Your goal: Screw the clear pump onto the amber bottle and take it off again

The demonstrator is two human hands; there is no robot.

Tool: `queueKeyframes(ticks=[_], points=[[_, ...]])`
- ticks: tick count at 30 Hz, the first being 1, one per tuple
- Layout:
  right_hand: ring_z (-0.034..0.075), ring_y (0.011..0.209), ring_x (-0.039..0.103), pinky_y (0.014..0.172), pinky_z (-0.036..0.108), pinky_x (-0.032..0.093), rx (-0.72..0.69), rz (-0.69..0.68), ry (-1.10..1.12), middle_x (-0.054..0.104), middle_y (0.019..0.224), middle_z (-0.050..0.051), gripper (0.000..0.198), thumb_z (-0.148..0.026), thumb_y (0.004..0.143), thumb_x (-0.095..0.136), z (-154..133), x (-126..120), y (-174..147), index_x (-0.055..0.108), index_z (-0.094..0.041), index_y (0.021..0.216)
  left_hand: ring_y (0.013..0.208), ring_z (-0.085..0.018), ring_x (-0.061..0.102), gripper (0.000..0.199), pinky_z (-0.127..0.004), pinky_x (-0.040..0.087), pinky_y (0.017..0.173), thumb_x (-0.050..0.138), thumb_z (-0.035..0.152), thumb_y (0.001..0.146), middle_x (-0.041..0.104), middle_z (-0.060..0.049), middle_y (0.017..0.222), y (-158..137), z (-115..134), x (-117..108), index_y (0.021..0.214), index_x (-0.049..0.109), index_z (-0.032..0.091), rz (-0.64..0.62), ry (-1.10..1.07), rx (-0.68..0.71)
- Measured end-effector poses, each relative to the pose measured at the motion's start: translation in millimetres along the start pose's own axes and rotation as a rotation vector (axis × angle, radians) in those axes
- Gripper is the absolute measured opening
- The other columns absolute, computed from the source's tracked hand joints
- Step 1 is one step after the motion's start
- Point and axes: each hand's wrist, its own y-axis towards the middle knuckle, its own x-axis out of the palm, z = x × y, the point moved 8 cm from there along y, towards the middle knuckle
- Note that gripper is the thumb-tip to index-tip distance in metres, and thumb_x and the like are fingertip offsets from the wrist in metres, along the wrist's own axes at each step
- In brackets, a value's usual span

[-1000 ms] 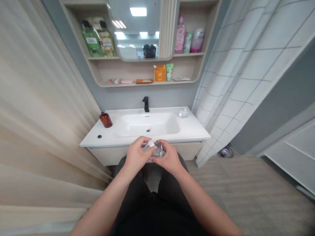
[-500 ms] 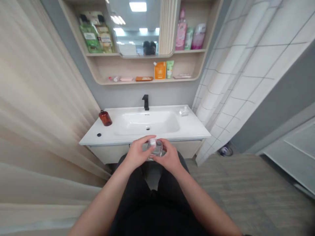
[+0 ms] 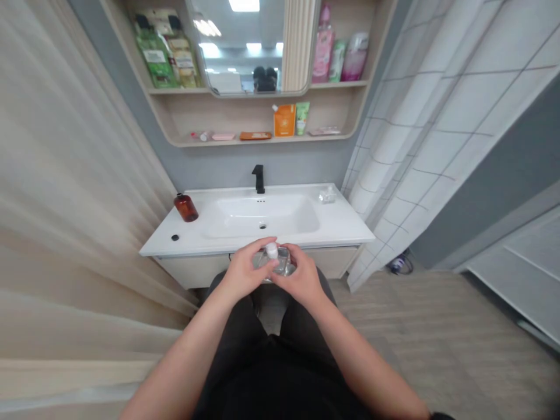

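Clamped between left hand [image 3: 242,268] and right hand [image 3: 306,277], close together: a clear bottle [image 3: 282,263], just in front of the near edge of the table [image 3: 350,234] and above the dark trousers [image 3: 301,318]. Best to brace the body squarely in the right hand, firm without squeezing, and aim for level; tilt hard to judge from above. At the narrow end, mind the white top [image 3: 272,249], with left thumb and forefinger close about it. Impossible to tell from here whether seated tight, so better not to bear weight by that part alone.

Around, biggest first: to the left, a beige curtain [image 3: 87,175], and to the right, a white checked curtain [image 3: 415,105], both hemming in the sides. Ahead on the wall, a cabinet [image 3: 196,114]. Watch for the table's front edge, just beyond the bottle and easily bumped. Set into the table, a white basin [image 3: 271,213]; to its left, an amber bottle [image 3: 186,208]; behind, a black tap [image 3: 259,179]. Near the back right corner, a clear container [image 3: 326,196], easily overlooked against white. Smallest, at front left, a black disc [image 3: 175,237], easily swept off.
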Motion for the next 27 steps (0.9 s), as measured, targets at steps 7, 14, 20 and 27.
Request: queueKeyframes(ticks=[7,14,20,27], points=[[0.03,0.099,0.078,0.093,0.045,0.066,0.005,-0.017,0.021,0.082,0.113,0.006,0.076,-0.052,0.068,0.1,6,0,1,0.068,-0.027,0.132,0.134,-0.027,0.071,0.046,-0.043,0.057,0.117,0.059,0.024,0.103,0.073,-0.01,0.148,5,9,-7,0.146,0.073,0.026,-0.114,-0.106,0.152],[0.031,0.102,0.079,0.093,0.045,0.066,0.008,-0.019,0.002,0.082,0.119,0.007,0.075,-0.049,0.067,0.101,9,3,1,0.069,-0.027,0.131,0.118,-0.022,0.077,0.057,-0.042,0.062,0.11,0.053,0.015,0.098,0.072,-0.011,0.148,4,0,-5,0.152,0.066,0.026,-0.057,-0.036,0.085],[0.031,0.101,0.08,0.091,0.044,0.066,0.007,-0.019,-0.029,0.083,0.115,0.008,0.07,-0.049,0.07,0.098,11,5,0,0.071,-0.025,0.129,0.112,-0.025,0.077,0.058,-0.044,0.063,0.109,0.082,0.027,0.087,0.076,-0.01,0.129,0,-10,-4,0.143,0.071,0.025,0.089,0.103,0.005],[0.031,0.103,0.079,0.094,0.045,0.066,0.03,-0.064,0.036,0.083,0.117,0.007,0.074,-0.05,0.068,0.101,28,8,2,0.071,-0.026,0.132,0.113,-0.023,0.079,0.064,-0.044,0.063,0.108,0.078,0.027,0.089,0.071,-0.013,0.139,3,-32,2,0.151,0.061,0.025,-0.05,-0.277,-0.079]])
